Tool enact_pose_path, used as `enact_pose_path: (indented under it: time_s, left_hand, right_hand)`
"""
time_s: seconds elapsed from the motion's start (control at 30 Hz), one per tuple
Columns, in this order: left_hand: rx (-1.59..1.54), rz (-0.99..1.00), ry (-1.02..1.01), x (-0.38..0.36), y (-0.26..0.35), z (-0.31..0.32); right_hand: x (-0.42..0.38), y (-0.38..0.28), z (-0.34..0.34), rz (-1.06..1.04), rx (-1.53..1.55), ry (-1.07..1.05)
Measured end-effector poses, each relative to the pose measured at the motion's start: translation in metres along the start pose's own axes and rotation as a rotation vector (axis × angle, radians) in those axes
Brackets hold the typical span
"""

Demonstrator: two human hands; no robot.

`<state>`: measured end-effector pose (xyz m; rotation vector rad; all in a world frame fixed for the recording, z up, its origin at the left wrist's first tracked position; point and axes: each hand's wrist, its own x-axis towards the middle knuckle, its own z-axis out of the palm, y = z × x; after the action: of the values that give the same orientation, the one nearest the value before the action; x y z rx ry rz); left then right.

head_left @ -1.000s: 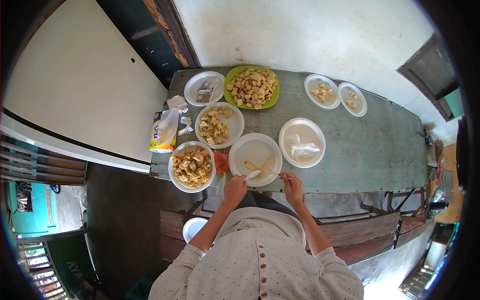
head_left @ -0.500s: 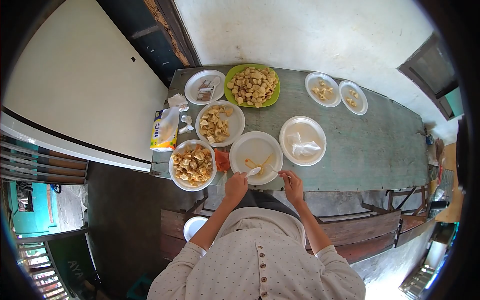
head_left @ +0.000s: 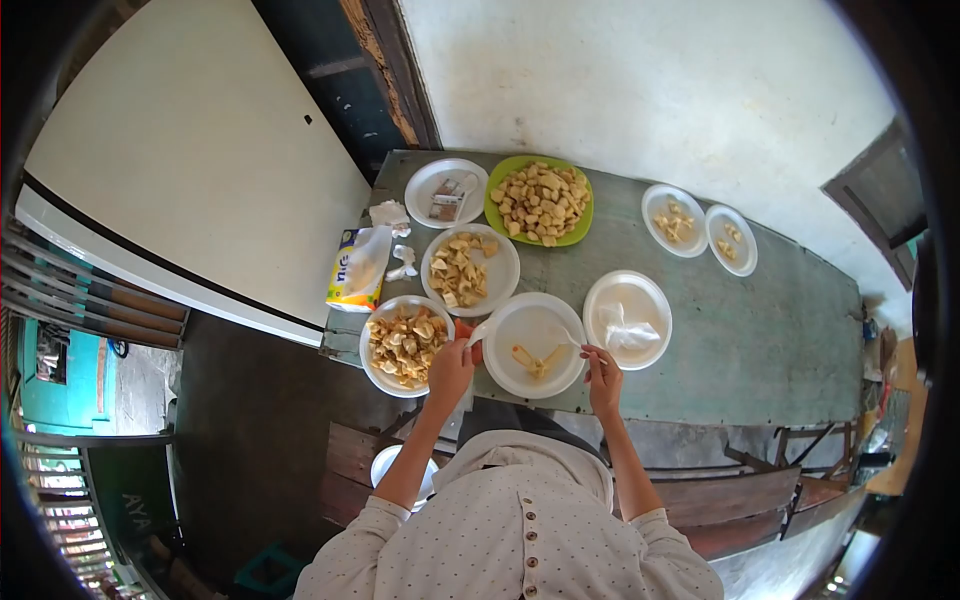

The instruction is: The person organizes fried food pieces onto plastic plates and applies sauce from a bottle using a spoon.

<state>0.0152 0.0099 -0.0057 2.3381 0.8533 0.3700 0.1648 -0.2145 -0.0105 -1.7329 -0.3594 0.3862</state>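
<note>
Grip on both sides is closed: my left hand (head_left: pixel 452 372) clasps a slim white plastic spoon (head_left: pixel 480 333) left of the frame's middle, and my right hand (head_left: pixel 603 380) pinches what looks like a thin white plastic fork (head_left: pixel 573 339). Between them, just below the frame's centre, sits a round white plate (head_left: pixel 530 318) with a few pale yellow-orange food pieces (head_left: pixel 539 370) low on it. That plate lies close to the near edge of the greyish-green desk (head_left: pixel 750 340), so I judge that hard pressure on its lower rim could tip it, or a tug toward me could slide it off. The pieces might skid away if the fork met them at a shallow angle. Just beside my left knuckles, at centre-left, is a heaped white dish (head_left: pixel 365 352); a careless outward swing could spill its yellow-brown chunks (head_left: pixel 408 342).
</note>
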Motion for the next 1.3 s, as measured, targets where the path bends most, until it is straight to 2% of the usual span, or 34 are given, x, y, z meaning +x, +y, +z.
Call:
enact_pose_path:
  time_s: [0.17, 0.37, 0.5, 0.57, 0.7, 0.8, 0.87, 0.9, 0.97, 1.17, 1.3]
  left_hand:
    - [0.019, -0.069, 0.077, 0.027, -0.018, -0.018]
    - [0.009, -0.154, 0.054, 0.056, -0.026, -0.035]
    - [0.043, -0.202, 0.103, 0.081, -0.047, -0.031]
    - [0.022, -0.302, 0.129, 0.096, -0.055, -0.029]
    - [0.121, -0.235, 0.048, 0.121, -0.064, -0.024]
    - [0.118, -0.235, 0.056, 0.13, -0.04, -0.032]
    - [0.154, -0.237, 0.017, 0.133, -0.045, -0.026]
    - [0.178, -0.232, -0.014, 0.134, -0.047, -0.023]
    - [0.187, -0.215, -0.022, 0.135, -0.052, -0.018]
    - [0.214, -0.248, -0.07, 0.136, -0.046, -0.018]
    - [0.206, -0.25, -0.028, 0.135, -0.05, -0.017]
  right_hand:
    - [0.031, -0.003, 0.023, 0.012, 0.067, -0.101]
    - [0.077, -0.017, 0.054, 0.03, 0.086, -0.176]
    - [0.111, -0.019, 0.078, 0.029, 0.05, -0.241]
    - [0.132, -0.02, 0.093, 0.029, -0.03, -0.277]
    - [0.158, -0.032, 0.122, -0.006, -0.033, -0.32]
    - [0.171, -0.037, 0.146, -0.053, -0.126, -0.342]
    - [0.178, -0.029, 0.159, -0.246, -0.309, -0.322]
    - [0.179, -0.032, 0.162, -0.238, -0.308, -0.318]
    - [0.178, -0.039, 0.169, -0.353, -0.415, -0.308]
    - [0.181, -0.053, 0.177, -0.425, -0.55, -0.44]
    - [0.194, -0.022, 0.186, -0.338, -0.459, -0.409]
